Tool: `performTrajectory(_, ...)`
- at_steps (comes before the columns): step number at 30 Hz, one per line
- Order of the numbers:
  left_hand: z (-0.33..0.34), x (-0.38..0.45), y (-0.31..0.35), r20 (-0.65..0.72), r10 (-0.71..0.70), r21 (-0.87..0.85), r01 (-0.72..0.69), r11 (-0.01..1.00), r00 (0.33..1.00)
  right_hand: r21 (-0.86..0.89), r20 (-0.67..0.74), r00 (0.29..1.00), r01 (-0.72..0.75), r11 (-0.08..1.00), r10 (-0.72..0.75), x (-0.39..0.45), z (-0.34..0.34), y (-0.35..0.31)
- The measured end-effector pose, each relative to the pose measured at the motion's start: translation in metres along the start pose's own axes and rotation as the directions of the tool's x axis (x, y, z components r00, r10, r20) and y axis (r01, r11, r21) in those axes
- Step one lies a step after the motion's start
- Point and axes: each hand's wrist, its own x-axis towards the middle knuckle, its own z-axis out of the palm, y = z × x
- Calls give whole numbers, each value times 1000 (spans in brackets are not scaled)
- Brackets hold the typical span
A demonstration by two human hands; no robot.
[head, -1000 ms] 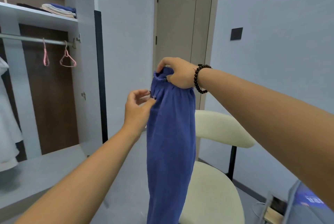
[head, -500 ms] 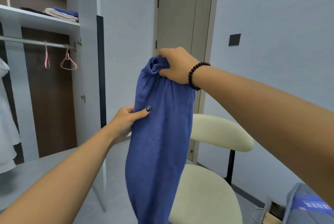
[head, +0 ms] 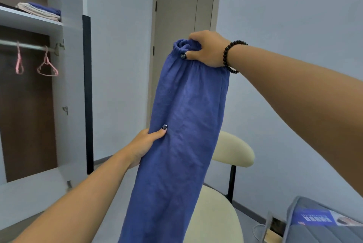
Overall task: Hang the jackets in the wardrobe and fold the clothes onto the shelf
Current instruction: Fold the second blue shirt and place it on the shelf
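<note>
Two bare hands hold blue garment (head: pixel 182 134) up in front of cream chair (head: pixel 214 221). Right hand (head: pixel 208 49), beaded bracelet (head: pixel 229 56) at wrist, grips bunched elastic waistband at top, fingers curled round fabric. Left hand (head: pixel 145 144) holds garment's left edge halfway down, thumb on front, other fingers hidden behind cloth. Garment hangs long, lower end out of frame. Left: open wardrobe (head: pixel 57 105), shelf (head: pixel 29 20) with folded clothes (head: pixel 41 10), two pink hangers (head: pixel 47 64) on rail (head: pixel 25 44).
</note>
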Motion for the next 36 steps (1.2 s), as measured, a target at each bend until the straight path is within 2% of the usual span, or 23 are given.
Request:
performTrajectory(4, 2, 15, 5, -44, 46, 7, -46, 999, 998, -87, -6, 999, -54, 995, 54, 2, -13, 19)
performTrajectory(10, 0, 30, 4, -29, 108, 2, -108, 994, 994, -84, -37, 996, -89, 993, 86, 9, -14, 32)
performTrajectory(13, 10, 34, -2, 61, 111, 90, -116, 989, 992, -39, -57, 993, -105, 994, 103, 10, -12, 40)
performTrajectory(16, 26, 42, -14, 188, 23, 217, -65, 974, 982, -20, -51, 986, -158, 987, 157, 2, -14, 58)
performTrajectory(19, 48, 52, -26, 262, -19, 234, -45, 971, 965, -11, -38, 969, -247, 969, 246, -19, -19, 90)
performTrajectory(21, 65, 57, -37, 265, -53, 249, -15, 968, 963, -4, -31, 946, -323, 946, 322, -41, -21, 118)
performTrajectory(24, 88, 67, -60, 297, -102, 308, 6, 951, 949, -4, -7, 892, -452, 892, 452, -86, -19, 167)
performTrajectory(27, 125, 80, -88, 361, -136, 355, -1, 935, 922, -23, 40, 805, -591, 806, 592, -148, -8, 222)
performTrajectory(33, 246, 101, -152, 436, -137, 452, -84, 888, 889, 15, 46, 584, -812, 584, 811, -297, 15, 319)
performTrajectory(36, 312, 104, -195, 445, -79, 455, -150, 878, 892, 7, 16, 460, -888, 460, 888, -376, 23, 357)
